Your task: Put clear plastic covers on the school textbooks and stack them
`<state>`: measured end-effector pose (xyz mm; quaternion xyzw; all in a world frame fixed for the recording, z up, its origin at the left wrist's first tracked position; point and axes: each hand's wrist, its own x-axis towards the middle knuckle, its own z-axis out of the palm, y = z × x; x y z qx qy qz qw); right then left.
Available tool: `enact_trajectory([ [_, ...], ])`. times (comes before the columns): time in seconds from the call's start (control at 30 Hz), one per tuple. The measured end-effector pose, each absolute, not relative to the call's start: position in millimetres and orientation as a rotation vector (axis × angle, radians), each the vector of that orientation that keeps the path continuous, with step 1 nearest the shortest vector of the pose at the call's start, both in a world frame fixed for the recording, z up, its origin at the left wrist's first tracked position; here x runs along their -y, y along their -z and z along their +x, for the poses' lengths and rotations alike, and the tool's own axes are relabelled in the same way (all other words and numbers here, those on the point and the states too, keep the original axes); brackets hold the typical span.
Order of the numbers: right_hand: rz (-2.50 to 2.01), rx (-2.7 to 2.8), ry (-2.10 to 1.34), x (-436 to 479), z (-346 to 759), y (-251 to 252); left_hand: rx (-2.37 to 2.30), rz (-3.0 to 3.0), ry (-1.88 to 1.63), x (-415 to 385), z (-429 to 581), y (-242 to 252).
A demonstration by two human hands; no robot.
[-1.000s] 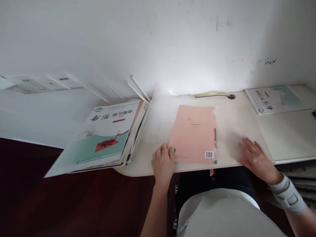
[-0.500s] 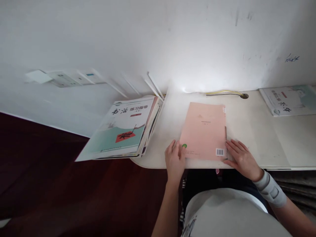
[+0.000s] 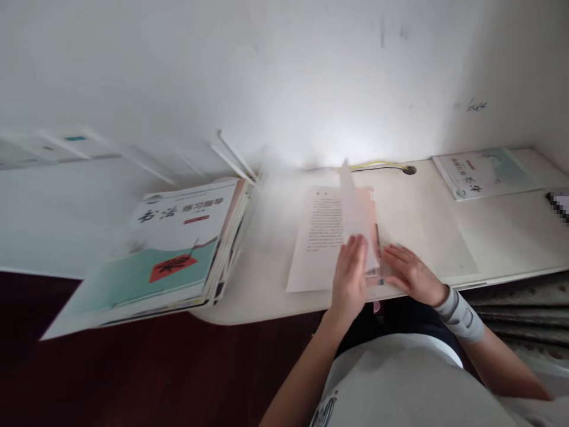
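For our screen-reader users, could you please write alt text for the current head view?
A person's left hand touches the raised leaf of an open booklet on a white desk; the right hand is near the booklet's right edge. Stacked books lie left.

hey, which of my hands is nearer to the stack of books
Left. Your left hand is to the right of the stack, at the raised leaf of the open book. Your right hand is farther right, by that book's right edge.
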<state>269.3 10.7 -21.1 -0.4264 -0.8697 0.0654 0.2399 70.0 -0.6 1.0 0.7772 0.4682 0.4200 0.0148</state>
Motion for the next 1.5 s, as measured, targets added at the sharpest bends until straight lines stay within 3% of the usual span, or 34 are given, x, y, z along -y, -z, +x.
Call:
enact_trajectory([
  [0.13, -1.604, 2.115, 0.026, -3.6, 302.6, 19.4, -1.239, 2.896, -1.003, -1.4, 119.2, -15.6],
  [0.27, -1.891, 2.065, 0.19, 9.0, 321.1, 25.3, -1.339, 2.948, -0.509, -6.6, 151.8, -11.0],
  [0.37, -1.923, 2.096, 0.19, 12.7, 318.6, 28.5, -1.34, 2.914, -0.369, -12.3, 163.3, -2.0],
  [1.5, -1.612, 1.4, -0.302, 9.2, 337.9, 18.0, -1.048, 3.084, -0.351, -4.2, 186.1, 8.6],
])
